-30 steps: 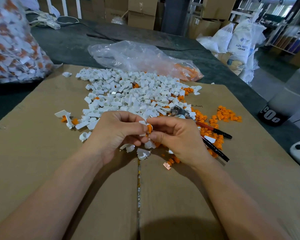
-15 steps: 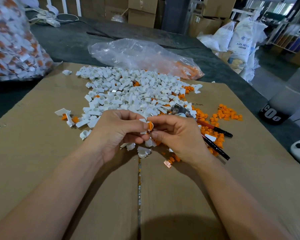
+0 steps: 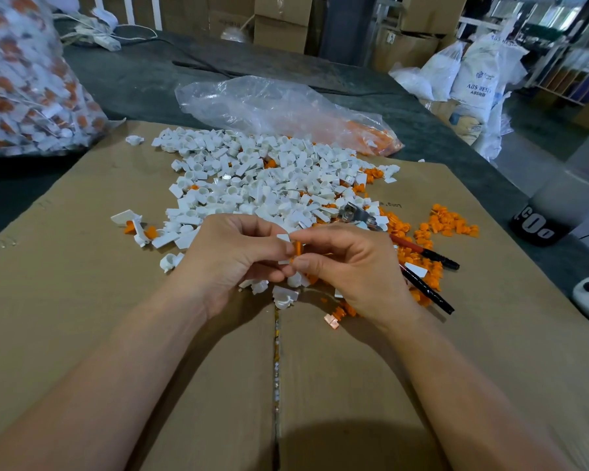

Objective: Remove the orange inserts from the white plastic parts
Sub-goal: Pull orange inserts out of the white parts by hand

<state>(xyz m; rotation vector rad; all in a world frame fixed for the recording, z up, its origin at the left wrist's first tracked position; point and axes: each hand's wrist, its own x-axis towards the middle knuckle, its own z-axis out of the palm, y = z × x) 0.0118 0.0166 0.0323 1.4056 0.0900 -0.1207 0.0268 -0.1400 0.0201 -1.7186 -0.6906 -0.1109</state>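
Cardboard [image 3: 82, 317] was laid over the dark counter [image 3: 143, 83] and strewn with white plastic parts [image 3: 252, 185] and loose orange inserts [image 3: 453, 224]. Above it, one white part [image 3: 284, 238] was pinched by the left hand [image 3: 225, 263], and its orange insert [image 3: 297, 248] was gripped by the right hand [image 3: 351, 266].

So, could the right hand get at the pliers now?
Probably yes: the pliers lie just beyond the right hand, on its own side, handles mostly bare. But its fingers pinch an orange insert, so it must let that go first.
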